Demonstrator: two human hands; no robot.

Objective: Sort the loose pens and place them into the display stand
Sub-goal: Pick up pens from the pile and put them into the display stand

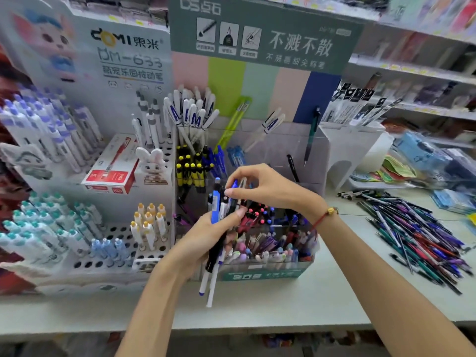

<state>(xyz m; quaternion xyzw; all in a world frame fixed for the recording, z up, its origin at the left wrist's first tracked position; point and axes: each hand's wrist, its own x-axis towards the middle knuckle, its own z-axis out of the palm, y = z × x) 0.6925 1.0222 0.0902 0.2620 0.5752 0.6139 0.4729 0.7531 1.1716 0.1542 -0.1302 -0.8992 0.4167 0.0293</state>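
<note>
The bundle of mixed pens [219,222] sits at centre frame, gripped upright in my left hand [203,238], fingers and thumb curled around the barrels, white and black ends hanging out below the palm. My right hand [260,189] is above it, thumb and forefinger pinched on the top of a blue pen [234,185] in the bundle. Both hands are directly in front of the clear display stand [257,273].

Step in hand, as I judge it: drawing 1 pen out for sorting. To do it well I would pull straight up along the barrel, keep the left grip firm so neighbours do not ride up, and match colour to compartment before letting go.

Stand contents: the front tier is packed with pastel-capped pens; the tier behind holds red- and blue-topped pens; the rear left section holds yellow-and-black pens [190,171] beside blue ones. White pens with blue clips [192,112] stand at the back. Rear right sections are nearly bare, with 1 dark green pen [312,136].

The loose pile of pens [414,235] lies on the counter [283,305] at right, well apart from the stand.
</note>
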